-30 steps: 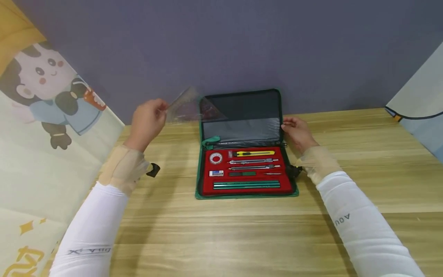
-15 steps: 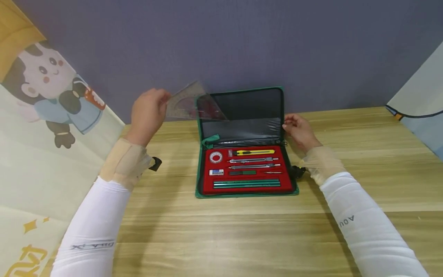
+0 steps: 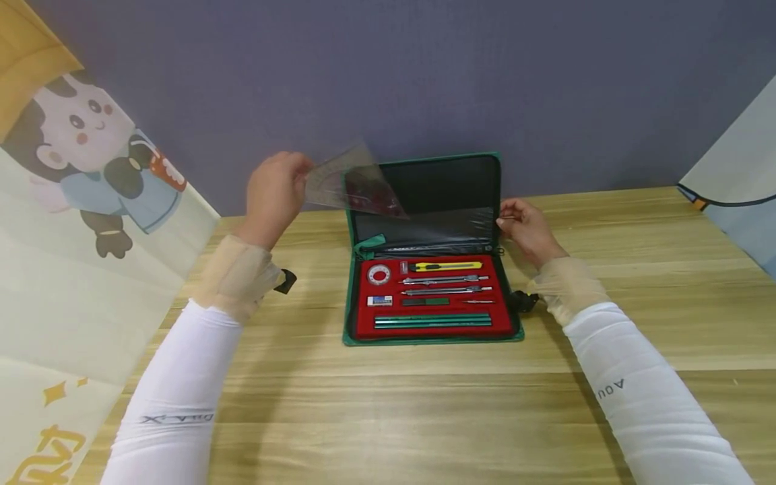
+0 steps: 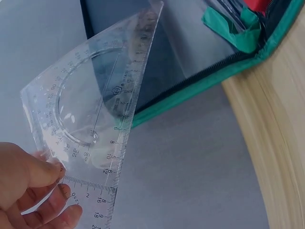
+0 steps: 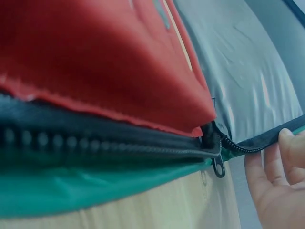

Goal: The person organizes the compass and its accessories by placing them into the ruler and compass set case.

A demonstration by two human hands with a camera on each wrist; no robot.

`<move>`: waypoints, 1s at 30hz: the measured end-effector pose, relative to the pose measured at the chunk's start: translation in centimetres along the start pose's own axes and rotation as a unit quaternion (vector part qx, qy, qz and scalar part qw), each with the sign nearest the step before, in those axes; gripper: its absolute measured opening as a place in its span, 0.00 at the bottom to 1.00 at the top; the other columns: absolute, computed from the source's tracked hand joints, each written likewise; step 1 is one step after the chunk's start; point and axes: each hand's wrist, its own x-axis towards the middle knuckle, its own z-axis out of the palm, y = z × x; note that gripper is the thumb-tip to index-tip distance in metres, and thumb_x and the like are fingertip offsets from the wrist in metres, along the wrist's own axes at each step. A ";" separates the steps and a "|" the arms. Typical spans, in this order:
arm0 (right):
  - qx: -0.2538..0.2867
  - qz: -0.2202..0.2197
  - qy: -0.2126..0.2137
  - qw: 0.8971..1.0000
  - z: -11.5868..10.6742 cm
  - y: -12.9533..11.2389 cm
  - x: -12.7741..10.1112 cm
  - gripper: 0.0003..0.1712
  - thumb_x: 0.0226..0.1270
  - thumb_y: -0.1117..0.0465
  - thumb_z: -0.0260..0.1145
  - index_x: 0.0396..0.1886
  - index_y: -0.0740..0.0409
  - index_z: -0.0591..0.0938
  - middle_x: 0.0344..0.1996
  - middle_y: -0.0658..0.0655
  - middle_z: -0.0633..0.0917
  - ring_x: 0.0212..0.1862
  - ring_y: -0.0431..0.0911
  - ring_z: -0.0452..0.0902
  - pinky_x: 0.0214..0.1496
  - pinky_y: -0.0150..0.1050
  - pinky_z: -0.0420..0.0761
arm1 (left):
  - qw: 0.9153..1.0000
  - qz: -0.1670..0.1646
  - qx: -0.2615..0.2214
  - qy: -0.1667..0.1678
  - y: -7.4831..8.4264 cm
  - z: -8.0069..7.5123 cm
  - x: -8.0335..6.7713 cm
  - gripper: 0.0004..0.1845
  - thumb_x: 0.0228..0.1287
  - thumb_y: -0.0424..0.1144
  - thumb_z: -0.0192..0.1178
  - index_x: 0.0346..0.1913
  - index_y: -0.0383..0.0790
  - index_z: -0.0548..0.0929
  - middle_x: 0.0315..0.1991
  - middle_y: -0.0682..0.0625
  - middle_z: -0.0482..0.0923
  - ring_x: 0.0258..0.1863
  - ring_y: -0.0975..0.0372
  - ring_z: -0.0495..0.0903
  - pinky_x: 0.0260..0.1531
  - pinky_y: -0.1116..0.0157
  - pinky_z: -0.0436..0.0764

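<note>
My left hand pinches a clear plastic set square by one corner. Printed scales and a built-in protractor arc show on the set square in the left wrist view. In the head view it overlaps the upper left of the raised lid of a green zip case. At the lid's right edge, my right hand holds the zipped border between thumb and fingers, as the right wrist view shows. A see-through plastic pocket runs across the lid's lower half.
The case's red insert bears a white ring, a yellow cutter, two metal drawing tools, an eraser and green pencils. Behind the wooden table rises a grey panel.
My left hand has moved right and slightly up with the set square, which now covers more of the lid. The lid's right side has shifted slightly right with my right hand.
</note>
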 end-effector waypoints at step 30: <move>0.004 0.022 0.007 1.000 -0.7 -0.1 -1.2 0.09 0.66 0.73 0.55 0.40 0.55 0.73 0.31 0.42 0.75 0.34 0.34 0.71 0.35 0.26 0.75 | 0.997 -0.009 -0.008 -0.079 6.0 6.2 1.3 0.10 0.68 0.37 0.55 0.47 0.44 0.84 0.45 0.48 0.83 0.42 0.54 0.81 0.39 0.53 0.79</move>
